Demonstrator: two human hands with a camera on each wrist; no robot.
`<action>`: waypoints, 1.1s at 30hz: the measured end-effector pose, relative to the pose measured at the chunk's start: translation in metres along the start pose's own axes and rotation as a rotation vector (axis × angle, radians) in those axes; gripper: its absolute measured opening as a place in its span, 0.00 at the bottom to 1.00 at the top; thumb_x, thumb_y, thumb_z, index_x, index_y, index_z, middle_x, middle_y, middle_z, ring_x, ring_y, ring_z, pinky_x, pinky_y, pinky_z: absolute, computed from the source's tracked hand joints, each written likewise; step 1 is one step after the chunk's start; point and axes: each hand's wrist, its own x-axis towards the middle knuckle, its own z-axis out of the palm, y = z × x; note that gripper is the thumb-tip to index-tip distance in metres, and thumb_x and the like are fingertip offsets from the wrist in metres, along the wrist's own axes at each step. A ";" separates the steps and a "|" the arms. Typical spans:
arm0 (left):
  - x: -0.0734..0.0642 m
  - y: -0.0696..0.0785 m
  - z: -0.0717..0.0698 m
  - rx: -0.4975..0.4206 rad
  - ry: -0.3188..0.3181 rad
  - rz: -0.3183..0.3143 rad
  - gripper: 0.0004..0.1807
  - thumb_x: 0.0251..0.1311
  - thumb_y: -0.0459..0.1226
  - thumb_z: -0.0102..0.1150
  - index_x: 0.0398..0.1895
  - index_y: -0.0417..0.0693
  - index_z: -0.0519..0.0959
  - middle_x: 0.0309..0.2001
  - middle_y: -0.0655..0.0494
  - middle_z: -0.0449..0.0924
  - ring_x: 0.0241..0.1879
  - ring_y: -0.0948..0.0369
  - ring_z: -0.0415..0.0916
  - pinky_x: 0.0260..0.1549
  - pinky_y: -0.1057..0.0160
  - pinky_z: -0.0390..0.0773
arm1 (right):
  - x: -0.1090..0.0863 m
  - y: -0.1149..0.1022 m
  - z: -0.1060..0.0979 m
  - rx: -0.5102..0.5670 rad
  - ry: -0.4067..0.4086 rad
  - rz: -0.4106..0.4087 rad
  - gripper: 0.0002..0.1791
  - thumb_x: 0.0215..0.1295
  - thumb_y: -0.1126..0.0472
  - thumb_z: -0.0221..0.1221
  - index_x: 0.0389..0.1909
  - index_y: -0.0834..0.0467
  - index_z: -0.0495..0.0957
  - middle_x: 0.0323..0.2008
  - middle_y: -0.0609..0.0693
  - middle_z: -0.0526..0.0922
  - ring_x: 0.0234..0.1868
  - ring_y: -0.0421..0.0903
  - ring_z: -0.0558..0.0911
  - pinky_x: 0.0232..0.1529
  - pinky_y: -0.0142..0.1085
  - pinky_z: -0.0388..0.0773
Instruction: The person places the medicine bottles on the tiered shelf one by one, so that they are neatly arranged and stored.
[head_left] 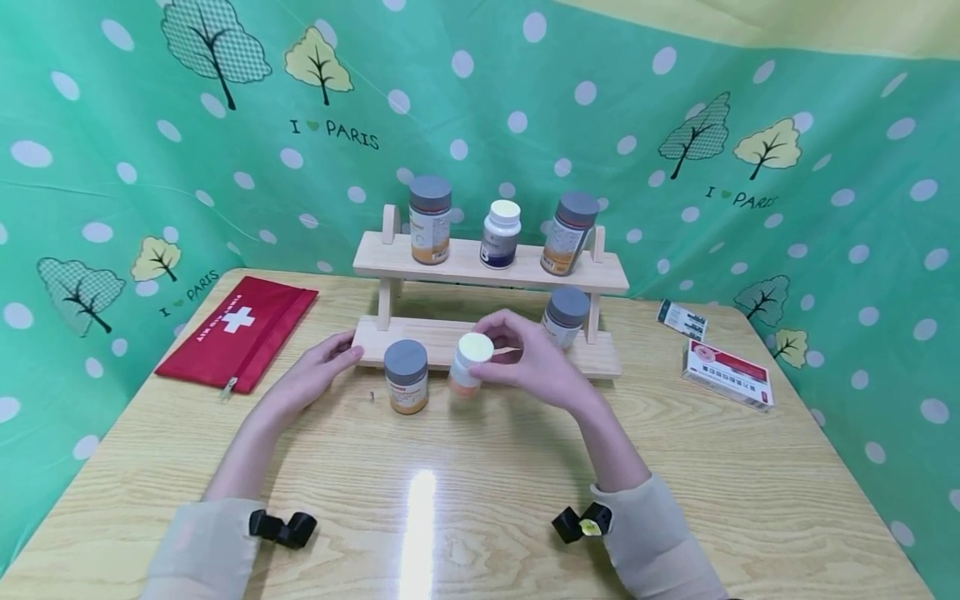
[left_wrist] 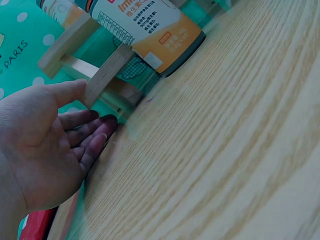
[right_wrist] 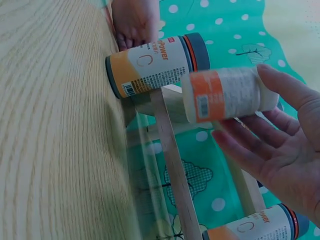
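Note:
My right hand (head_left: 528, 358) pinches a white pill bottle (right_wrist: 225, 95) with an orange band by its white cap, thumb on one side and fingers on the other. It holds the bottle, slightly tilted, before the lower board of a wooden two-tier shelf (head_left: 491, 258). To its left a grey-lidded vitamin bottle (head_left: 407, 379) stands on the table. My left hand (left_wrist: 50, 130) grips the left end of the lower board, thumb at the corner and the other fingers curled behind it. Another grey-lidded bottle (head_left: 566, 315) stands on that board's right side, partly behind my right hand.
On the upper board stand a left grey-lidded bottle (head_left: 431, 221), a small white-capped bottle (head_left: 501, 235) and a right grey-lidded bottle (head_left: 568, 233). A red first aid pouch (head_left: 238, 333) lies left. At right lie a medicine box (head_left: 727, 375) and a blister pack (head_left: 682, 320).

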 end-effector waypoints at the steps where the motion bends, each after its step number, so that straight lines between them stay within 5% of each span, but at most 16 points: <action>1: 0.000 0.000 0.000 0.000 0.000 0.000 0.45 0.76 0.58 0.47 0.84 0.42 0.46 0.81 0.35 0.50 0.81 0.38 0.47 0.79 0.35 0.53 | 0.000 0.001 0.000 0.008 0.019 -0.005 0.24 0.61 0.64 0.72 0.57 0.57 0.76 0.52 0.54 0.83 0.53 0.49 0.84 0.55 0.42 0.86; 12: 0.001 -0.001 0.000 -0.006 -0.003 -0.006 0.45 0.76 0.59 0.47 0.84 0.44 0.46 0.81 0.36 0.50 0.81 0.38 0.47 0.78 0.35 0.52 | 0.007 0.007 -0.001 0.064 0.195 -0.019 0.24 0.66 0.66 0.67 0.61 0.61 0.73 0.56 0.58 0.81 0.59 0.52 0.82 0.62 0.44 0.83; 33: 0.000 0.000 0.000 0.016 0.002 -0.018 0.46 0.76 0.60 0.47 0.84 0.43 0.46 0.82 0.35 0.50 0.81 0.37 0.46 0.78 0.34 0.52 | 0.014 0.020 0.005 0.091 0.288 0.009 0.27 0.70 0.68 0.63 0.68 0.60 0.70 0.64 0.59 0.77 0.66 0.56 0.79 0.68 0.48 0.78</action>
